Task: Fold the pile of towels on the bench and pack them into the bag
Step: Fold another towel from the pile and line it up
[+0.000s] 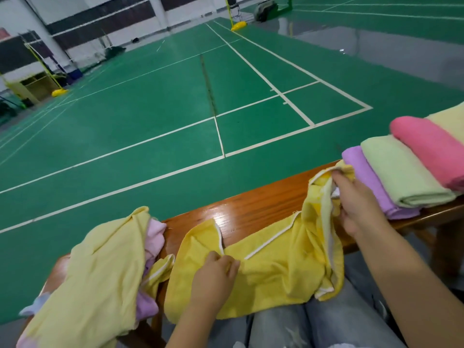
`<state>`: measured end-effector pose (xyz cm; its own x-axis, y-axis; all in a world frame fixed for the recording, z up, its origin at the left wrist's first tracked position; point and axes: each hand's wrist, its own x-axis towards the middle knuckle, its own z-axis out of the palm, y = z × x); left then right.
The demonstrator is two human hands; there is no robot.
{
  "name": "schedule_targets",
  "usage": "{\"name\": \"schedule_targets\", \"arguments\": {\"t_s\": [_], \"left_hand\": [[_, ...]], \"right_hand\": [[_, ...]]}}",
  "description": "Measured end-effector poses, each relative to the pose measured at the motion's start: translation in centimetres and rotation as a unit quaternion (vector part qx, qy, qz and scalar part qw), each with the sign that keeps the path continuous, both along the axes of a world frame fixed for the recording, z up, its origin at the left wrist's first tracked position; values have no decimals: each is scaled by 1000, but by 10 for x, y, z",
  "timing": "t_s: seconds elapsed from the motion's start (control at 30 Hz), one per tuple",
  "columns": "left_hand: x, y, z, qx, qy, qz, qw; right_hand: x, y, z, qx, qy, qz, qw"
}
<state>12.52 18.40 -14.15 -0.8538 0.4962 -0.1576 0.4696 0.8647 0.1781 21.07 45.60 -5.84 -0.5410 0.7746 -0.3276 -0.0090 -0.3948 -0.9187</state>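
Right before me, a bright yellow towel (271,270) with white piping lies crumpled across my lap and the wooden desk (251,209). My left grip (213,280) pinches its piped edge near the middle; my right grip (356,202) clutches a bunched, lifted end. Left on the desk sits the unfolded pile (100,267): a pale yellow towel draped over pink and lilac ones, mostly hidden. Right, folded towels (406,169) lie overlapping in a row: lilac, light green, pink, pale yellow, the last cut off by the frame edge.
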Motion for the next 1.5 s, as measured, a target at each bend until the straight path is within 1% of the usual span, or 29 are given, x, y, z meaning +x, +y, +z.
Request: {"name": "schedule_targets", "arguments": {"t_s": [0.07,0.13,0.17,0.23,0.3,0.47,0.57,0.6,0.63,0.67,0.7,0.77,0.83,0.87,0.9,0.93,0.97,1.0,1.03,1.07,1.17,1.23,1.33,1.43,1.47,1.5], "left_hand": [[-5,9,12,-28,36,10,999],[-14,18,16,-46,77,-16,996],[-18,22,16,-58,76,-38,995],[-24,26,12,-91,32,-81,992],[-27,27,6,-101,-4,-99,990],[-29,30,4,-111,34,-116,986],[-36,33,7,-114,15,-121,986],[-38,34,9,-89,-16,-114,989],[-43,36,12,-37,-66,-93,993],[-47,38,20,32,-132,-50,989],[-52,40,29,110,-202,2,973],[-69,46,47,241,-289,70,924],[-85,54,64,328,-367,104,864],[-92,60,68,350,-396,118,841],[-98,66,68,354,-387,133,841],[-102,73,67,324,-329,143,876],[-108,77,61,276,-238,153,919],[-112,79,54,231,-142,159,949],[-116,78,47,202,-85,162,962],[-120,74,38,180,-64,161,968],[-123,50,3,78,-66,161,982],[-117,34,-13,58,-70,167,982],[-107,23,-21,111,-71,164,978],[-100,19,-16,128,-88,177,972],[-99,18,-13,144,-106,200,963],[-98,16,-10,182,-136,239,944]], "right_hand": [[-1,2,5,20,-7,-7,1000],[1,6,5,42,-25,-10,999],[4,7,2,51,-36,-16,998],[10,13,-4,56,-53,-35,996],[17,20,-10,50,-60,-57,995],[23,31,-13,1,-23,-131,991],[25,31,-12,-10,-10,-158,987],[27,31,-12,-14,-1,-162,987],[28,31,-12,-17,7,-162,987],[30,32,-12,-18,12,-163,986],[31,33,-12,-18,14,-165,986],[34,35,-12,-12,14,-168,986],[35,35,-13,-4,19,-162,987],[35,35,-13,1,20,-157,987],[35,34,-13,4,21,-153,988],[34,33,-12,9,20,-146,989],[34,32,-13,11,17,-138,990],[33,31,-15,12,11,-129,992],[33,31,-18,6,7,-118,993],[33,30,-21,-1,-1,-105,994],[34,25,-28,13,-37,-65,997],[36,22,-30,48,-59,-46,996],[35,19,-25,118,-99,-2,988],[35,11,-18,156,-111,43,981],[34,8,-17,152,-110,56,981],[32,5,-17,144,-109,63,982]]}}
